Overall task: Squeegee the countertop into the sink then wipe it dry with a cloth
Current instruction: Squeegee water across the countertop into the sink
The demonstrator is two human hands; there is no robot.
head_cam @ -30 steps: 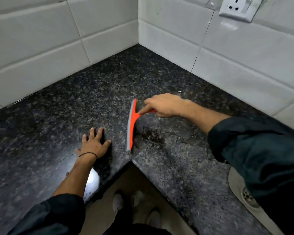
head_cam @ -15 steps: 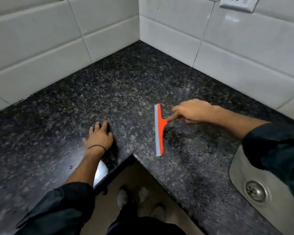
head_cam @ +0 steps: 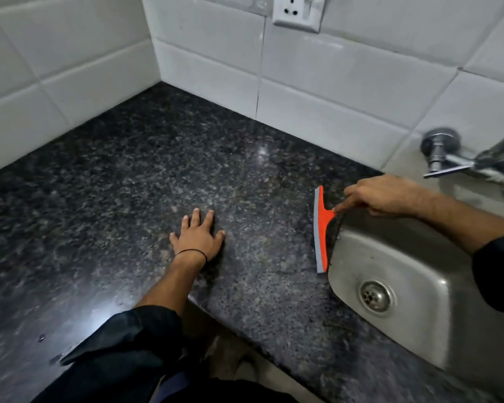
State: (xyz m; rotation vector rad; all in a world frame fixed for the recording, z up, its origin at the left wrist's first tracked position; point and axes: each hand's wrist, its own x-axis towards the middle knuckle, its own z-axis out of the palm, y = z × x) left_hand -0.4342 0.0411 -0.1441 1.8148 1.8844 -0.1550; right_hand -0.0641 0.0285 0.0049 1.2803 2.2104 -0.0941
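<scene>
An orange squeegee (head_cam: 321, 228) with a grey rubber blade stands on the dark speckled granite countertop (head_cam: 146, 175), its blade right at the left rim of the steel sink (head_cam: 413, 257). My right hand (head_cam: 381, 195) is shut on the squeegee's handle, reaching in from the right over the sink's back corner. My left hand (head_cam: 198, 237) lies flat on the countertop with fingers spread, left of the squeegee and apart from it. A few water drops show on the counter near my left sleeve. No cloth is in view.
White tiled walls meet in a corner behind the counter. A wall socket (head_cam: 297, 10) sits above it, and a chrome tap (head_cam: 460, 161) juts out over the sink at the right. The drain (head_cam: 374, 295) lies in the sink's bottom. The counter's inner corner edge is near my legs.
My right hand has dragged the squeegee rightwards across the counter to the sink's left rim. My view has swung right, bringing the sink and tap into sight. My left hand stays flat.
</scene>
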